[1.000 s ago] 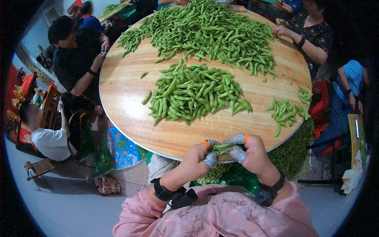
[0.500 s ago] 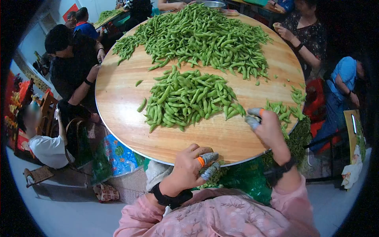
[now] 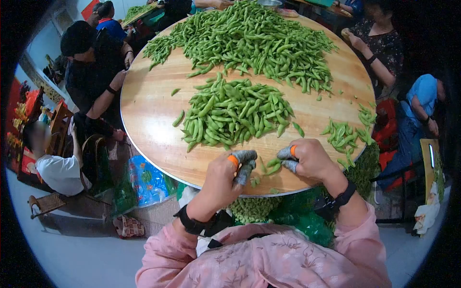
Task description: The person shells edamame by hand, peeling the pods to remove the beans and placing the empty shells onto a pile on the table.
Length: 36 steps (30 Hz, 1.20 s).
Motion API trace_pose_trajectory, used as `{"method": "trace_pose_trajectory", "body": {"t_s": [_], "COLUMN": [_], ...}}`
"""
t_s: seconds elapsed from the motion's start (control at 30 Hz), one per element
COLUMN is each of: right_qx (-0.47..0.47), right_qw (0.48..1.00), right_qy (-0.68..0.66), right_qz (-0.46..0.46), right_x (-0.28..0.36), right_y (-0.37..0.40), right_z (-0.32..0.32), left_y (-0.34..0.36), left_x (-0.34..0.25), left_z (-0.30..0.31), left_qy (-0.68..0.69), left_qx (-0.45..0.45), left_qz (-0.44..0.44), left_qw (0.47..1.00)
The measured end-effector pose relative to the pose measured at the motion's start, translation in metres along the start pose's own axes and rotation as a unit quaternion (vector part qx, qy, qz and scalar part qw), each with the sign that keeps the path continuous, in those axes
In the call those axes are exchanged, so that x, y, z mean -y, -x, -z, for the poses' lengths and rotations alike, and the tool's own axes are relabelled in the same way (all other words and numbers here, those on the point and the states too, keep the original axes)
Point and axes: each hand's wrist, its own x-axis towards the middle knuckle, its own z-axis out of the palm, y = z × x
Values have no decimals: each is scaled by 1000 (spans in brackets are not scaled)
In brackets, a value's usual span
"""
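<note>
My right hand (image 3: 305,158), its finger and thumb wrapped in grey with an orange band, is closed on a green pod (image 3: 273,168) over the front of the round wooden table (image 3: 149,110). To its left, my left hand (image 3: 228,173) has its wrapped finger and thumb pinched together; what they hold, if anything, I cannot make out. Small green pieces (image 3: 255,182) lie between the two hands. Just beyond them is the smaller pile of pods (image 3: 235,113), with a large heap (image 3: 254,41) behind it.
Flat green pods (image 3: 341,134) lie at the table's right edge. Below the front edge are pale shelled beans (image 3: 252,209) and green plastic (image 3: 307,216). A person in black (image 3: 86,72) sits at the left, another person (image 3: 379,43) at the back right.
My right hand has moved left and nearer from beside the smaller pile, now with a pod. My left hand has risen over the table's front edge. The view has shifted slightly.
</note>
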Motion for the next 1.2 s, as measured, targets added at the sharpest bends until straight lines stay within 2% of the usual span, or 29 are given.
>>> {"method": "trace_pose_trajectory", "body": {"t_s": [0.07,0.13,0.17,0.23,0.27,0.33,0.4,0.47,0.5,0.57,0.6,0.63,0.7,0.73,0.8,0.83,0.9,0.93,1.0,1.03,1.07,1.13,1.17,1.2], "right_qx": [27,-66,-66,-141,-142,-182,-189,-200,-203,-173,-176,-169,-123,-120,-110,-100,-122,-112,-120,-101,-95,-169,-175,-131], "right_qw": [999,997,997,976,975,906,900,858,856,821,821,779,697,695,693,689,732,729,784,779,779,807,810,770], "right_qy": [14,-2,-3,-95,-97,-304,-326,-420,-421,-469,-469,-533,-640,-641,-673,-676,-641,-644,-589,-586,-587,-538,-534,-589], "right_qz": [14,-43,-44,-139,-141,-232,-221,-219,-219,-274,-274,-282,-299,-301,-234,-241,-197,-202,-156,-199,-199,-175,-169,-208], "right_x": [8,14,15,14,15,17,17,18,20,23,26,29,29,30,34,35,41,41,44,53,56,59,56,53], "right_y": [3,8,13,26,32,47,59,69,72,73,69,65,61,56,42,39,34,31,28,26,25,21,24,31], "right_z": [-2,-4,-1,8,8,7,2,-6,-10,-18,-19,-22,-24,-25,-28,-26,-21,-22,-25,-17,-20,-24,-23,-22], "left_y": [-7,-11,-13,-14,-14,-16,-20,-24,-26,-27,-27,-26,-18,-16,-9,-8,-10,-8,-8,-3,0,0,5,9], "left_x": [3,2,-2,-6,-6,-6,0,6,7,2,-2,-7,-17,-18,-21,-24,-26,-23,-13,-10,-6,-7,-13,-18], "left_z": [-2,-4,-6,-11,-15,-25,-38,-42,-42,-39,-38,-36,-33,-34,-34,-30,-17,-12,-6,-5,-5,-2,-2,-2], "left_qy": [-44,-56,-74,-93,-129,-164,-223,-242,-261,-259,-256,-257,-193,-192,-128,-126,33,87,135,136,138,135,68,1], "left_qx": [21,46,64,85,102,121,120,126,131,132,130,132,153,154,73,74,134,151,197,193,223,252,212,167], "left_qz": [4,2,-14,-29,-53,-78,-69,-71,-74,-70,-66,-68,-4,0,-97,-85,0,65,-14,-7,22,38,39,41], "left_qw": [999,997,995,992,985,976,965,959,954,954,955,955,969,969,984,986,990,983,971,972,965,957,974,985]}}
